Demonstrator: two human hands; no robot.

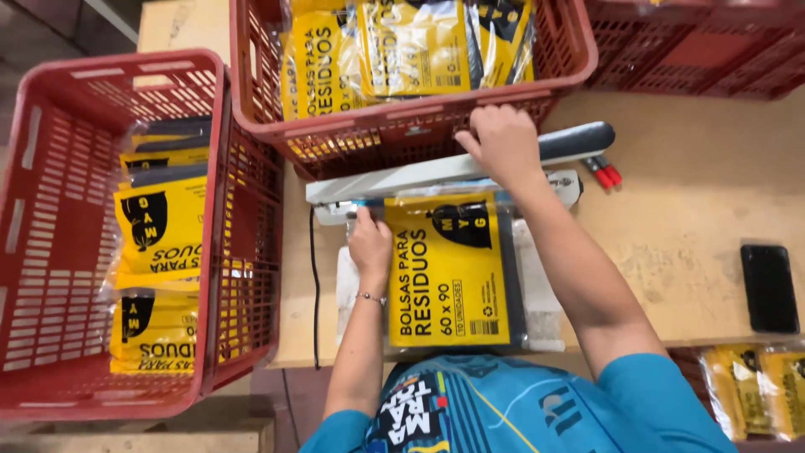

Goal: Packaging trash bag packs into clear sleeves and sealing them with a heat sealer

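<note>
At the middle of the bench (696, 210), a yellow-and-black packet of bags (449, 273) lies flat in its clear wrapper, its top edge tucked under the long pale arm of a heat sealer (402, 178) that runs from nine o'clock to three o'clock across the view. The left hand (371, 243) rests at the packet's upper left corner, at about ten o'clock of the packet, fingers curled down onto the wrapper's edge just beside the sealer's left end; its grip is closed lightly on that corner, and a thin bracelet (370, 297) circles the wrist. The right hand (503, 138) lies palm-down on top of the sealer's arm at twelve o'clock of the packet, fingers bent over the bar; it presses on the arm rather than clasping it. The arm's dark handle (579, 141) juts out toward two o'clock, with a small red-tipped piece (605, 173) just below it. A red crate (402, 126) of like packets stands behind the sealer at twelve o'clock, touching it. Another red crate (50, 252) holding several packets sits at nine o'clock, off the bench's edge. A black phone (769, 288) lies face-up at three o'clock, well apart from the hands. A black cord (314, 285) trails down from the sealer's left end.
</note>
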